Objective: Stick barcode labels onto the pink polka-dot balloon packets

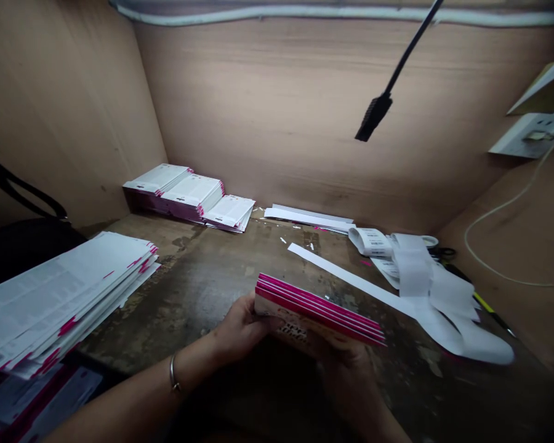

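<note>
My left hand [240,326] grips the left end of a small stack of printed cards [314,311] with bright pink edges, its thumb across the printed front. At the stack's lower right, my right hand [344,366] holds it from below; this hand is dark and partly blurred. The cards are held tilted above the table, long pink edges upward, with several layers visible. A white paper strip [346,271] lies just behind them, running from a loose coil of label roll [443,295] on the right.
Piles of similar cards [184,191] stand against the back left corner. A larger pile [64,295] sits at the left. Flat white strips [309,216] lie along the back wall. A black cable connector [373,117] hangs overhead. A yellow pen-like tool [492,311] lies far right.
</note>
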The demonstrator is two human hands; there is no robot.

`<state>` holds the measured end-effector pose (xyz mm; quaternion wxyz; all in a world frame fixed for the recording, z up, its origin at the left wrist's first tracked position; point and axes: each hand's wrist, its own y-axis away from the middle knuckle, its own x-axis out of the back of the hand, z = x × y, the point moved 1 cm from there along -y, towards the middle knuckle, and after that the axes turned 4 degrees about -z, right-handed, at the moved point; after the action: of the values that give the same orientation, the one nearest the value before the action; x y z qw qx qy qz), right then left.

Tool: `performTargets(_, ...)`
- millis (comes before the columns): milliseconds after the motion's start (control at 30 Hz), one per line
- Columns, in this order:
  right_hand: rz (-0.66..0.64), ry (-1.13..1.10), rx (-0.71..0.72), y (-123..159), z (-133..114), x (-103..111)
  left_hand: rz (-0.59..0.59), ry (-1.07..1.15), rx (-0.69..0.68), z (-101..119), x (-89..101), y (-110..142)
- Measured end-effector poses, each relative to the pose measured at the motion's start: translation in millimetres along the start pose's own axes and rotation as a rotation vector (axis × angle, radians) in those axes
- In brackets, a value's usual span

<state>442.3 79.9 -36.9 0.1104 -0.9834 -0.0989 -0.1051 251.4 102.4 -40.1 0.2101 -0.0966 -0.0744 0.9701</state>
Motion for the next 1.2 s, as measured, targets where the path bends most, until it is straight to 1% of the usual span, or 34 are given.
performTargets(100,0.019,-0.133,-0.057,-3,6,-2,-0.023,-0.029,0.015,1,4.4,-2)
performTargets(200,0.031,-0.270,-0.116,1,5,-7,-0.064,-0.047,0.111,9,11.6,0)
performTargets(267,0.010,-0.368,-0.159,4,1,-11,-0.117,0.035,0.201,14,15.8,4)
performTargets(300,-0.016,-0.406,-0.184,4,0,-12,-0.121,0.089,0.242,16,17.3,6)
performTargets(333,-0.060,-0.423,-0.211,3,-1,-12,-0.100,0.139,0.277,17,18.4,8)
performTargets(367,-0.110,-0.401,-0.226,-1,-1,-8,-0.059,0.181,0.311,17,18.9,10)
performTargets(400,-0.139,-0.307,-0.221,-9,-1,-1,-0.007,0.225,0.348,17,19.0,12)
performTargets(433,-0.140,-0.154,-0.199,-19,1,9,0.043,0.276,0.390,16,18.4,14)
performTargets(467,-0.117,0.026,-0.167,-34,4,22,0.082,0.332,0.439,13,17.2,15)
performTargets(500,-0.032,0.276,-0.113,-52,7,37,0.108,0.388,0.486,11,15.4,16)
performTargets(533,0.017,0.401,-0.108,-72,13,53,0.130,0.438,0.526,8,13.3,16)
performTargets(567,0.073,0.476,-0.115,-94,19,67,0.145,0.476,0.555,5,11.1,15)
performTargets(633,0.090,0.627,-0.156,-136,35,89,0.177,0.513,0.576,-1,7.3,14)
performTargets(700,0.045,0.747,-0.213,-169,51,100,0.208,0.520,0.579,-4,5.4,13)
performTargets(767,-0.021,0.836,-0.261,-190,65,102,0.226,0.528,0.589,-6,5.6,13)
performTargets(833,-0.086,0.891,-0.296,-199,74,100,0.242,0.535,0.604,-6,6.8,12)
performTargets(933,-0.152,0.916,-0.307,-201,80,96,0.266,0.537,0.624,-7,7.8,11)
performTargets(1000,-0.148,0.908,-0.285,-199,82,94,0.277,0.535,0.630,-9,7.4,11)
performTargets(1100,-0.100,0.859,-0.241,-197,81,94,0.286,0.540,0.631,-13,7.4,10)
performTargets(1200,-0.092,0.764,-0.199,-193,73,99,0.296,0.528,0.634,-15,9.0,10)
